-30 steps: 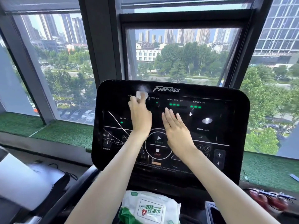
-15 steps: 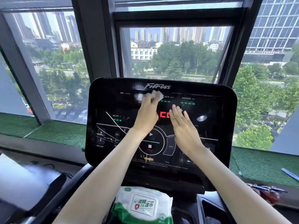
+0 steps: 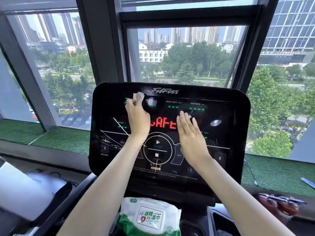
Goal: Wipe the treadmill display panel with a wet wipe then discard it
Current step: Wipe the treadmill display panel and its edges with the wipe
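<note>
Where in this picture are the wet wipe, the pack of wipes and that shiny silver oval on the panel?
wet wipe (image 3: 137, 96): head view, white corner showing above the left hand (image 3: 138, 118).
pack of wipes (image 3: 150, 217): head view, middle of its printed label.
silver oval (image 3: 215, 122): head view, centre of its shiny face.

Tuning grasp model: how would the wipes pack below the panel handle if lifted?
The wipes pack probably sags: its film wrapper looks soft and crumpled. Likely slippery, as the film looks glossy. Unlikely to roll; it lies flat.

Right hand (image 3: 190, 133) midway across display panel (image 3: 236, 133)
</note>
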{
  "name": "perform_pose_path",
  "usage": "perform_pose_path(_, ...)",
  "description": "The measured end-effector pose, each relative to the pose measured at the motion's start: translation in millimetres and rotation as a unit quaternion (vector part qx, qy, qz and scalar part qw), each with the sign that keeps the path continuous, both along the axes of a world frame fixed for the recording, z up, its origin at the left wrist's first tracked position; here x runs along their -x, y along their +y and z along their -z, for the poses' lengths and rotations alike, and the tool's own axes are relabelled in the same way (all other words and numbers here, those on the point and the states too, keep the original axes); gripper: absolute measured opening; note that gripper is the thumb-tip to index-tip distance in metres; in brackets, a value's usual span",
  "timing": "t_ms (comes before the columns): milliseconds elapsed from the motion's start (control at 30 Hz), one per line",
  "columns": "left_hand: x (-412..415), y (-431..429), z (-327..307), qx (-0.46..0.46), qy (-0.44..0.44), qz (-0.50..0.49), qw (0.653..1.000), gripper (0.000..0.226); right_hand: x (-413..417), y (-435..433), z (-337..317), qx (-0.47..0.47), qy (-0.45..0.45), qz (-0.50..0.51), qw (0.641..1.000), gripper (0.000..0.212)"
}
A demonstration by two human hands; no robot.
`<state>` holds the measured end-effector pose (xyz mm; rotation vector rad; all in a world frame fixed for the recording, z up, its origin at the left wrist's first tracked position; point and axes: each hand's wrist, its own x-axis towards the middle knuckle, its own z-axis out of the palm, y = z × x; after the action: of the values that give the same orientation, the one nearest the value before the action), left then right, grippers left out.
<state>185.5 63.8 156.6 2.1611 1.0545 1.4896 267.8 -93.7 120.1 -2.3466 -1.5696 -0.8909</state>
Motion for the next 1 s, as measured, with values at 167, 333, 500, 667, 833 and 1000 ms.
perform_pose_path(167,-26.0,-36.2,1.6,-0.163,0.101,0.156,0.969,0.066,-0.6,-4.4,-4.6,0.011,0.008,-0.003,1.000,0.083)
perform_pose_path(333,-16.3,-7.4,3.3,-0.064,-0.014,0.068,0.996,0.061,-1.6,-6.2,-7.4,0.021,0.003,-0.004,1.000,0.083)
perform_pose_path(500,-34.1,-49.6,6.3,-0.167,0.079,0.068,0.980,0.066,-0.2,-8.7,-11.6,0.047,0.004,0.004,0.999,0.083)
perform_pose_path(667,-25.0,-28.7,9.6,-0.108,0.028,0.067,0.992,0.075,-10.0,-26.8,-17.3,0.027,-0.012,-0.021,0.999,0.084)
perform_pose_path(833,-45.9,-70.5,2.5,-0.095,0.061,0.063,0.992,0.076,-18.5,-48.0,-5.6,-0.045,0.026,0.069,0.996,0.083)
perform_pose_path(1000,-46.9,-68.2,-0.6,-0.117,0.099,0.137,0.979,0.064,-25.3,-55.1,2.8,0.001,0.028,0.068,0.997,0.084)
